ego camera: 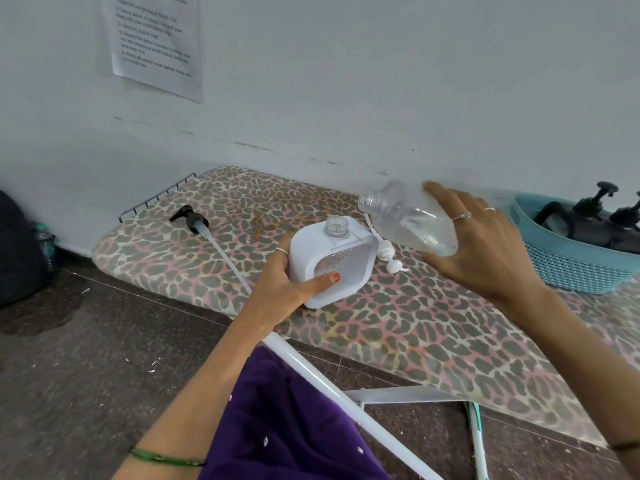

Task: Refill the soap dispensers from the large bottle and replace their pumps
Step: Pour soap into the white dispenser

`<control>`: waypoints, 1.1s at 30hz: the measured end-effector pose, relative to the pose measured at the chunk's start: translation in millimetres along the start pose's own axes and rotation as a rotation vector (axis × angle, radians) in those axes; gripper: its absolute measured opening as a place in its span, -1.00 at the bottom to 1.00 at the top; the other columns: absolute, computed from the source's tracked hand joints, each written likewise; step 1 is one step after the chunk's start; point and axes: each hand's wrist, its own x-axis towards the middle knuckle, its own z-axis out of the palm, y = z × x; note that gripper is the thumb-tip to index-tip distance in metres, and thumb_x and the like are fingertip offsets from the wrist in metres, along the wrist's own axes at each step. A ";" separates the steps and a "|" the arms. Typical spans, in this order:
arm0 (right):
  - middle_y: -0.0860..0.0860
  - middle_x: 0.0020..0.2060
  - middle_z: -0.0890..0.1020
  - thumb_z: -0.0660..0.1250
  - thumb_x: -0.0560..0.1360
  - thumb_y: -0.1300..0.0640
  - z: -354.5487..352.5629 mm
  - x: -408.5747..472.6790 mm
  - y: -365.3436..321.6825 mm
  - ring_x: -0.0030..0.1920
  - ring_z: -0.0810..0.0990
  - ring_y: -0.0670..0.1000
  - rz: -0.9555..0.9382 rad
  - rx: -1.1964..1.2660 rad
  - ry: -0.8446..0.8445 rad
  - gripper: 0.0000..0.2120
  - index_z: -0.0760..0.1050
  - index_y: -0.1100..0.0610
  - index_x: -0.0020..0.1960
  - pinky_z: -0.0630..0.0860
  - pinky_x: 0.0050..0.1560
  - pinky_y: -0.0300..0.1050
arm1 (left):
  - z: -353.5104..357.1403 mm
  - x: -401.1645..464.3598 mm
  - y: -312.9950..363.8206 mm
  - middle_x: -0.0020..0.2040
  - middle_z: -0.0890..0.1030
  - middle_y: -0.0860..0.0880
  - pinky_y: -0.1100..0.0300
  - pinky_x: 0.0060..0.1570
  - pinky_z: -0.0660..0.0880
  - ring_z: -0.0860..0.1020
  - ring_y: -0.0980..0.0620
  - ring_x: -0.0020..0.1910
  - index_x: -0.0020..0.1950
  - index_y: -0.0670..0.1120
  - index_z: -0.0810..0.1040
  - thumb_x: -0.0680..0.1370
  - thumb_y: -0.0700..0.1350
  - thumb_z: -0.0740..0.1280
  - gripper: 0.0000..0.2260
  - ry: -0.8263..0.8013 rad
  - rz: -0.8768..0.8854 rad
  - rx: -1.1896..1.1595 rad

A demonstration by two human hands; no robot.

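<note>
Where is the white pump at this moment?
In the head view, the small white pump lies on the leopard-print ironing board, just right of the white square dispenser, below the tilted clear bottle.

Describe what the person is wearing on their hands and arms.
Both forearms are bare, no sleeves showing. The left hand has a thin silver ring on one finger and orange polish on the thumbnail; a thin green bangle circles that forearm. The right hand wears two silver rings, and a thin dark band sits at the wrist.

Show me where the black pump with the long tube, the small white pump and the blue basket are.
black pump with long clear tube [194, 221], head view, on its collar
small white pump [389, 259], head view, on its head
blue plastic basket [571, 268], head view, on its front wall
</note>
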 end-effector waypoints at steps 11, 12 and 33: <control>0.16 0.20 0.55 0.42 0.39 -0.09 5.6 15.4 -0.4 0.12 0.55 0.29 -0.136 -0.104 0.090 -0.29 0.31 0.11 0.46 0.44 0.09 0.21 | -2.5 -0.1 -1.3 0.04 0.64 0.06 0.19 -0.18 0.61 0.64 0.10 -0.01 0.16 0.20 0.48 0.29 -0.05 0.58 -0.49 -0.026 -0.028 -0.056; 0.16 0.20 0.55 0.42 0.38 -0.08 5.6 15.9 0.0 0.12 0.54 0.29 -0.144 -0.112 0.093 -0.29 0.31 0.11 0.46 0.43 0.09 0.21 | -2.9 0.0 -1.6 0.05 0.64 0.05 0.17 -0.21 0.61 0.64 0.09 -0.02 0.17 0.20 0.48 0.31 -0.06 0.58 -0.50 -0.031 -0.031 -0.059; 0.20 0.22 0.52 0.52 0.32 0.06 6.8 23.9 12.0 0.17 0.52 0.29 -0.275 -0.219 0.166 -0.22 0.24 0.07 0.45 0.40 0.10 0.25 | -6.1 3.4 -7.1 0.10 0.64 -0.02 0.30 -0.24 0.56 0.64 0.07 -0.04 0.30 0.02 0.47 0.31 -0.03 0.58 -0.40 -0.052 -0.041 -0.077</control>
